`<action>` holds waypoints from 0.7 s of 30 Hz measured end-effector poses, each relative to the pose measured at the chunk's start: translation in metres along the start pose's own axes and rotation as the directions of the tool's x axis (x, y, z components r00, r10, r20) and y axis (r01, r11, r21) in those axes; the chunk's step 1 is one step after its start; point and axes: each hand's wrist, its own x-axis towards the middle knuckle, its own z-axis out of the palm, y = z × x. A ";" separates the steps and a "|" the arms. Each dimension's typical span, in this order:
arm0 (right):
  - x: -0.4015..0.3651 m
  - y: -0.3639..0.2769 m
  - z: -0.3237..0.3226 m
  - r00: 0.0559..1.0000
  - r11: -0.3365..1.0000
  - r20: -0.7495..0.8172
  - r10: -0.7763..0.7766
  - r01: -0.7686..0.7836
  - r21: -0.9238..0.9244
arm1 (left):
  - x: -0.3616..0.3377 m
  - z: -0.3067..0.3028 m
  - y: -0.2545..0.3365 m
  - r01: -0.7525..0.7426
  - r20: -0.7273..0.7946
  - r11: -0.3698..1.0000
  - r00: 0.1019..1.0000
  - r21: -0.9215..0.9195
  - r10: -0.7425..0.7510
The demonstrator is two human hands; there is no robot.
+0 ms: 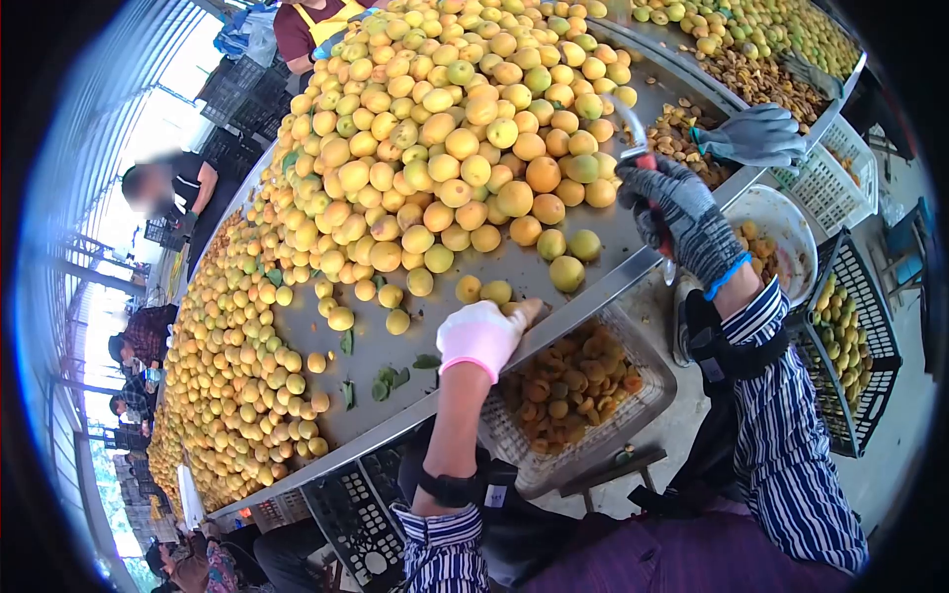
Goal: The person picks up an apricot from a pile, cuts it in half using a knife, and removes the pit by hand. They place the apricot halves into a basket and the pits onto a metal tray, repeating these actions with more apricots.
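Note:
My left hand (484,334), in a white glove with a pink cuff and bare fingertips, is at the metal table's front edge; its fingers are bent together near a small brownish piece, too small to make out. My right hand (682,212), in a grey striped glove with a blue cuff, is wrapped round a tool with a red handle and a curved metal end (633,128), raised over the table edge. Yellow-orange fruits (425,138) are heaped on the table (346,425). Below my left hand, a white crate (652,400) holds opened fruit pieces (568,385).
A white bucket (806,232), a black crate of greenish fruit (880,395) and a white basket (855,168) stand at right. A grey glove (756,136) lies on the table rim. Other people (178,188) are at the left and top. Green leaves (384,383) lie on the table.

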 end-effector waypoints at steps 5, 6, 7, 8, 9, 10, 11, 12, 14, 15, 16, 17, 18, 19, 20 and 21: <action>-0.015 0.005 0.016 0.983 0.978 0.165 0.081 -0.046 -0.205 | 0.006 0.004 -0.012 -0.198 -0.095 0.944 0.979 -0.263 0.179; -0.022 0.000 0.022 0.980 0.962 0.155 0.127 -0.083 -0.262 | 0.006 0.004 -0.014 -0.201 -0.103 0.945 0.978 -0.257 0.180; -0.026 0.001 0.026 0.973 0.958 0.188 0.131 -0.076 -0.277 | 0.007 0.003 -0.016 -0.341 -0.231 0.759 0.940 -0.556 0.253; -0.029 0.003 0.029 0.966 0.954 0.219 0.135 -0.067 -0.293 | 0.007 0.001 -0.017 -0.462 -0.372 0.460 0.886 -0.759 0.275; -0.026 0.011 0.032 0.955 0.960 0.252 0.155 -0.085 -0.268 | 0.007 -0.001 -0.017 -0.470 -0.394 0.384 0.881 -0.795 0.263; -0.027 0.014 0.036 0.957 0.961 0.252 0.146 -0.076 -0.266 | 0.004 -0.003 -0.017 -0.478 -0.401 0.384 0.877 -0.790 0.266; -0.028 0.016 0.042 0.949 0.951 0.275 0.156 -0.069 -0.301 | 0.002 -0.003 -0.018 -0.515 -0.452 0.269 0.852 -0.814 0.264; -0.029 0.019 0.047 0.940 0.939 0.295 0.170 -0.064 -0.337 | -0.001 -0.003 -0.020 -0.545 -0.499 0.151 0.828 -0.825 0.256; -0.029 0.022 0.051 0.930 0.965 0.343 0.134 -0.043 -0.260 | -0.012 -0.011 -0.018 -0.564 -0.518 0.132 0.812 -0.815 0.269; -0.030 0.019 0.053 0.911 0.952 0.345 0.226 -0.132 -0.276 | -0.013 -0.012 -0.019 -0.602 -0.551 0.156 0.788 -0.783 0.276; -0.031 0.018 0.056 0.882 0.930 0.347 0.317 -0.219 -0.294 | -0.017 -0.014 -0.020 -0.639 -0.583 0.180 0.762 -0.748 0.280; -0.031 0.021 0.057 0.872 0.944 0.382 0.306 -0.225 -0.242 | -0.024 -0.017 -0.017 -0.584 -0.548 0.061 0.789 -0.810 0.276; -0.033 0.023 0.060 0.870 0.943 0.386 0.307 -0.223 -0.247 | -0.021 -0.013 -0.020 -0.585 -0.551 0.059 0.789 -0.809 0.270; -0.035 0.025 0.063 0.873 0.950 0.398 0.281 -0.194 -0.245 | -0.016 -0.007 -0.024 -0.623 -0.577 0.123 0.770 -0.773 0.273; -0.037 0.028 0.066 0.876 0.956 0.409 0.255 -0.165 -0.242 | -0.013 -0.002 -0.028 -0.655 -0.600 0.187 0.750 -0.732 0.279; -0.037 0.034 0.069 0.886 0.964 0.404 0.229 -0.149 -0.221 | -0.013 0.002 -0.032 -0.664 -0.598 0.284 0.747 -0.692 0.291</action>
